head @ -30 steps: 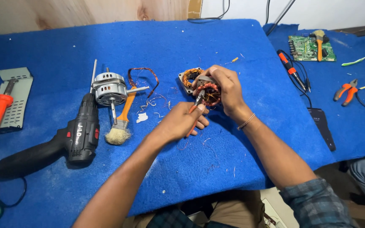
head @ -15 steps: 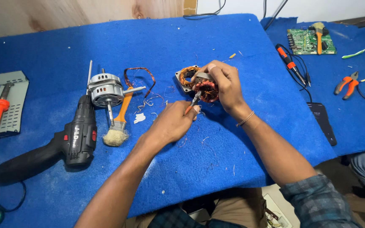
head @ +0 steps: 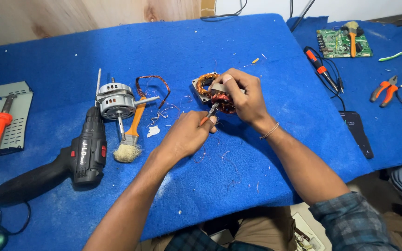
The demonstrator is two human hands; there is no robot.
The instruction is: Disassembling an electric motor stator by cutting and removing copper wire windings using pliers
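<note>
Right hand (head: 243, 95) is wrapped tight around a motor coil (head: 212, 93) with copper windings, holding it tilted just above the blue cloth (head: 266, 153) mid-table. Left hand (head: 187, 135) is closed on a small orange-handled tool (head: 209, 115), tip poking into the windings. Both forearms reach in from the bottom edge. Fingers hide most of the coil, and I can't make out the tool's tip.

To your left a motor (head: 115, 100), a brush (head: 130, 139) and a drill (head: 70, 160) crowd the desk (head: 238, 42), with loose wire scraps (head: 164, 111) beside them; behind and right of the coil (head: 212, 90) you have bare cloth
</note>
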